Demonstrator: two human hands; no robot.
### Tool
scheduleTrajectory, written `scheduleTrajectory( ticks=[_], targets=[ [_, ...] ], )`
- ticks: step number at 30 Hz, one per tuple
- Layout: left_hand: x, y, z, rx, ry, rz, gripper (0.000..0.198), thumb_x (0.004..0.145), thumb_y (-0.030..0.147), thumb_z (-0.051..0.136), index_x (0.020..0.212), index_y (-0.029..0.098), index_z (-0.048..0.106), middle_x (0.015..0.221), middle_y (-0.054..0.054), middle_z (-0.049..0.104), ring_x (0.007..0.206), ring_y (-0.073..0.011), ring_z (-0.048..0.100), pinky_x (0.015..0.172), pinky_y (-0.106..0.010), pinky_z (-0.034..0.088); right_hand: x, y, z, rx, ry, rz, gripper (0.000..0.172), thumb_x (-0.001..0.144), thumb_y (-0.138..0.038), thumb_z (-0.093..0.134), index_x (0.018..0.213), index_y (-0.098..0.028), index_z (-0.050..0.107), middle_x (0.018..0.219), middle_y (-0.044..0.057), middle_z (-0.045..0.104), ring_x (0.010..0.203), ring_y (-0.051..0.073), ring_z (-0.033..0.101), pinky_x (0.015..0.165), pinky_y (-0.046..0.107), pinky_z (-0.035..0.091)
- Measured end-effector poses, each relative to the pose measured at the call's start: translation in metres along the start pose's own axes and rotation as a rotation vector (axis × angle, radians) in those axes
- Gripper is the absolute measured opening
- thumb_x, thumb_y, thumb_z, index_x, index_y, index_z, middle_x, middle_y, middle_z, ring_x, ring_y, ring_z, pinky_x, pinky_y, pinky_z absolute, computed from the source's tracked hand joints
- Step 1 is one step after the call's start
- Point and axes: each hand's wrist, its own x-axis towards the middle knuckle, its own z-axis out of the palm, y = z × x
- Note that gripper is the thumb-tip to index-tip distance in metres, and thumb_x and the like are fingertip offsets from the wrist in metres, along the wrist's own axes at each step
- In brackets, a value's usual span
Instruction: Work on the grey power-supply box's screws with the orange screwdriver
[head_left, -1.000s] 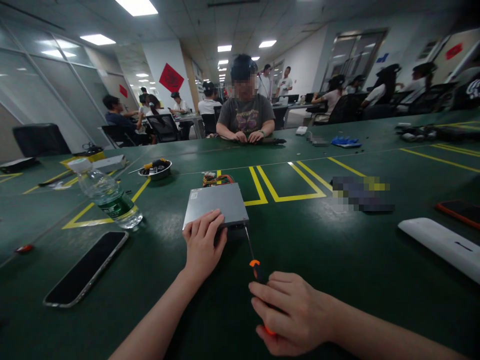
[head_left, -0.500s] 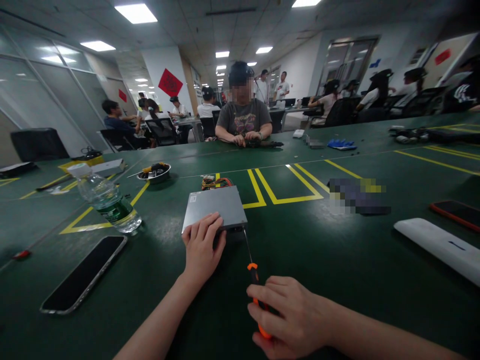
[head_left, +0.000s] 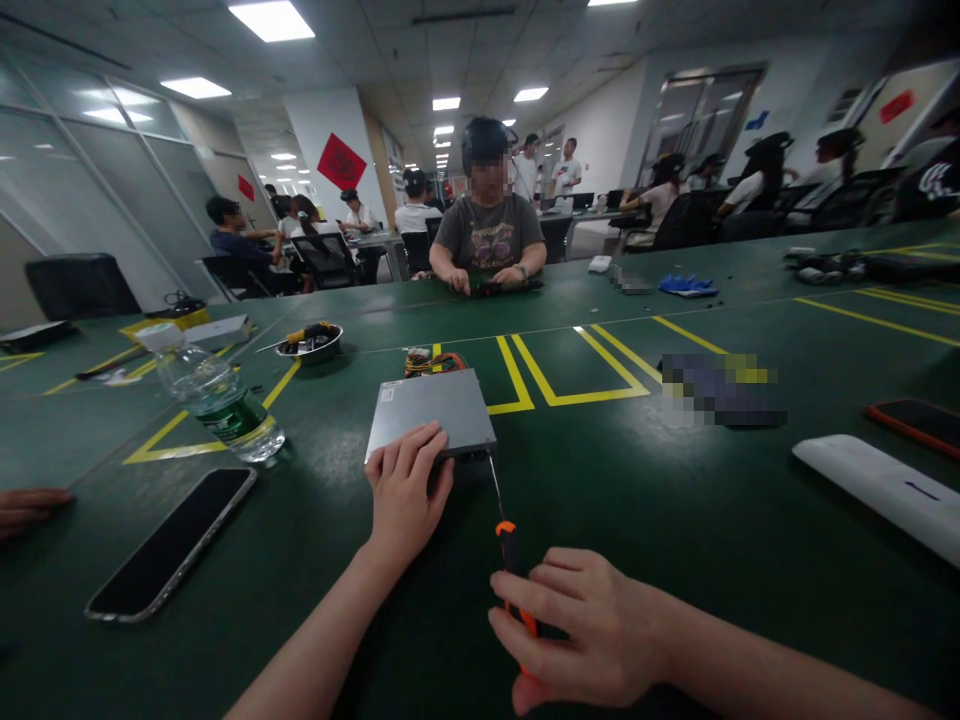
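A grey metal box [head_left: 427, 405] lies flat on the green table, with a bundle of coloured wires [head_left: 435, 362] behind it. My left hand [head_left: 409, 485] is wrapped over the near edge of the box, its fingers on the top face and the thumb at the front side. In my right hand [head_left: 577, 625] is an orange and black screwdriver [head_left: 508, 545], held by the handle. The screwdriver's shaft points away from me, and its tip meets the front side of the box near the right corner.
Left of the box are a water bottle [head_left: 225, 405], a black phone [head_left: 176, 545] and a metal bowl [head_left: 309, 345] with tools. Another person's hand [head_left: 30, 508] rests at the left edge. A white device [head_left: 877, 490] lies right. A person [head_left: 489, 235] sits opposite.
Another person's hand has come in at the left edge, where a small red item lay. The fingers of my right hand have shifted slightly on the screwdriver handle. My left hand stays on the box.
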Motion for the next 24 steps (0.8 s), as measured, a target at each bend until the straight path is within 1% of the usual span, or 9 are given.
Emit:
scheduleTrajectory(
  ticks=[3, 7, 9, 11, 12, 14, 18, 21, 24],
  targets=[
    [0.0, 0.0, -0.001, 0.002, 0.0, -0.001, 0.026, 0.082, 0.023, 0.051, 0.108, 0.025, 0.052, 0.118, -0.005, 0.059, 0.109, -0.0228, 0.052, 0.086, -0.04, 0.029, -0.004, -0.002, 0.004, -0.006, 0.045, 0.006, 0.032, 0.081, -0.043, 0.057, 0.087, -0.012, 0.06, 0.097, 0.013, 0.064, 0.054, 0.01, 0.052, 0.043, 0.024, 0.036],
    [0.001, 0.0, -0.001, 0.008, -0.001, -0.001, 0.026, 0.083, 0.023, 0.051, 0.108, 0.025, 0.053, 0.118, -0.005, 0.059, 0.109, -0.0223, 0.052, 0.086, -0.039, 0.029, -0.009, -0.003, 0.011, 0.012, 0.068, 0.044, 0.029, 0.08, -0.042, 0.059, 0.075, -0.013, 0.057, 0.09, 0.012, 0.065, 0.054, 0.011, 0.052, 0.046, 0.024, 0.038],
    [0.001, 0.0, 0.0, 0.008, 0.001, -0.002, 0.026, 0.083, 0.023, 0.051, 0.108, 0.025, 0.053, 0.118, -0.005, 0.059, 0.109, -0.0225, 0.051, 0.086, -0.039, 0.029, -0.008, -0.003, 0.011, 0.051, 0.065, 0.076, 0.029, 0.081, -0.041, 0.053, 0.077, -0.012, 0.057, 0.088, 0.013, 0.064, 0.058, 0.013, 0.055, 0.048, 0.025, 0.04],
    [0.0, -0.001, 0.0, 0.007, -0.001, -0.005, 0.026, 0.083, 0.024, 0.051, 0.109, 0.025, 0.053, 0.118, -0.005, 0.059, 0.11, -0.0227, 0.051, 0.086, -0.04, 0.029, -0.004, -0.003, 0.007, 0.083, 0.019, 0.075, 0.028, 0.083, -0.037, 0.046, 0.089, -0.012, 0.058, 0.089, 0.012, 0.063, 0.059, 0.014, 0.055, 0.049, 0.026, 0.041],
    [0.0, -0.001, 0.001, 0.007, -0.004, -0.007, 0.026, 0.083, 0.024, 0.051, 0.109, 0.025, 0.053, 0.118, -0.005, 0.059, 0.11, -0.0227, 0.051, 0.086, -0.04, 0.028, -0.002, -0.003, 0.005, 0.081, -0.013, 0.063, 0.028, 0.083, -0.034, 0.044, 0.095, -0.013, 0.057, 0.09, 0.012, 0.063, 0.057, 0.013, 0.054, 0.048, 0.026, 0.041],
    [0.0, -0.001, 0.001, 0.006, -0.006, -0.009, 0.026, 0.083, 0.024, 0.051, 0.109, 0.025, 0.053, 0.119, -0.005, 0.058, 0.111, -0.0226, 0.051, 0.087, -0.04, 0.028, 0.002, -0.004, -0.001, 0.046, -0.031, 0.034, 0.026, 0.083, -0.029, 0.044, 0.098, -0.013, 0.058, 0.089, 0.01, 0.064, 0.05, 0.011, 0.05, 0.044, 0.025, 0.037],
    [0.0, -0.001, 0.0, 0.008, 0.001, -0.002, 0.025, 0.083, 0.024, 0.052, 0.108, 0.024, 0.053, 0.118, -0.005, 0.059, 0.11, -0.0221, 0.051, 0.086, -0.039, 0.029, 0.001, -0.004, -0.001, 0.005, 0.069, 0.02, 0.021, 0.084, -0.031, 0.052, 0.086, -0.012, 0.059, 0.09, 0.011, 0.065, 0.048, 0.009, 0.049, 0.041, 0.024, 0.034],
    [0.0, 0.0, 0.0, 0.01, 0.015, 0.005, 0.025, 0.082, 0.024, 0.052, 0.107, 0.024, 0.053, 0.117, -0.005, 0.059, 0.109, -0.0222, 0.052, 0.086, -0.039, 0.029, -0.005, -0.004, 0.006, 0.014, 0.118, 0.048, 0.024, 0.081, -0.036, 0.057, 0.072, -0.014, 0.055, 0.091, 0.012, 0.066, 0.051, 0.01, 0.052, 0.043, 0.024, 0.036],
    [0.001, 0.0, 0.0, 0.003, 0.022, 0.006, 0.025, 0.082, 0.023, 0.052, 0.107, 0.024, 0.053, 0.117, -0.005, 0.059, 0.108, -0.0225, 0.052, 0.085, -0.039, 0.029, -0.007, -0.005, 0.01, 0.06, 0.131, 0.092, 0.027, 0.083, -0.039, 0.052, 0.072, -0.014, 0.053, 0.088, 0.012, 0.065, 0.056, 0.011, 0.055, 0.047, 0.025, 0.041]
  ],
)
